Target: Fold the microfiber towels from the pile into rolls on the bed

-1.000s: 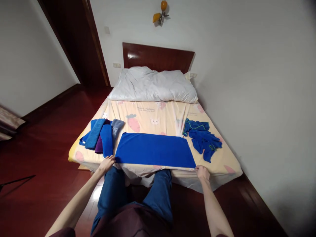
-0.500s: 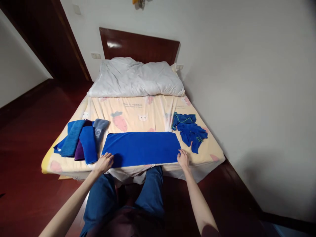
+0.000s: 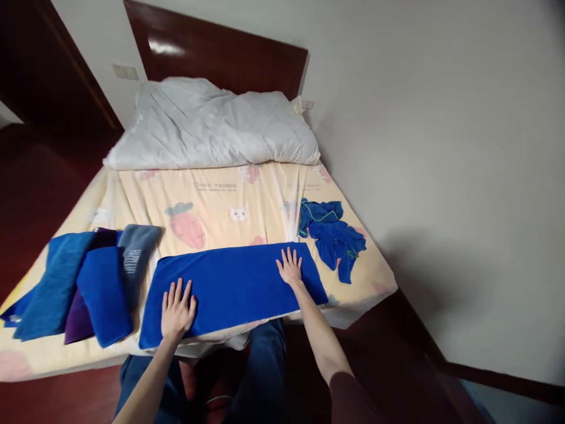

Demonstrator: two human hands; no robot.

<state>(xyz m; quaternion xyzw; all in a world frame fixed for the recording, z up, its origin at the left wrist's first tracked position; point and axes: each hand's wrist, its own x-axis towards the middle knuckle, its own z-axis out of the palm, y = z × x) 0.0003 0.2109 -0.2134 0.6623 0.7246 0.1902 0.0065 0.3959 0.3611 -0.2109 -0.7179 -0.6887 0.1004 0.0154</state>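
A folded royal-blue towel [image 3: 233, 285] lies as a long strip along the near edge of the bed [image 3: 220, 206]. My left hand [image 3: 176, 309] rests flat on its left end, fingers spread. My right hand [image 3: 290, 266] lies flat on its right part, fingers spread too. Both palms press down on the cloth and hold nothing.
Left of the strip sits a pile of folded towels [image 3: 83, 282] in blue, purple and grey. A crumpled blue cloth [image 3: 333, 235] lies at the right. A white duvet [image 3: 207, 126] is bunched against the dark headboard [image 3: 220, 56]. A wall runs close along the right side.
Both hands left the towel's near corners and moved onto its top, now lying flat. My head has come closer to the bed and turned slightly right.
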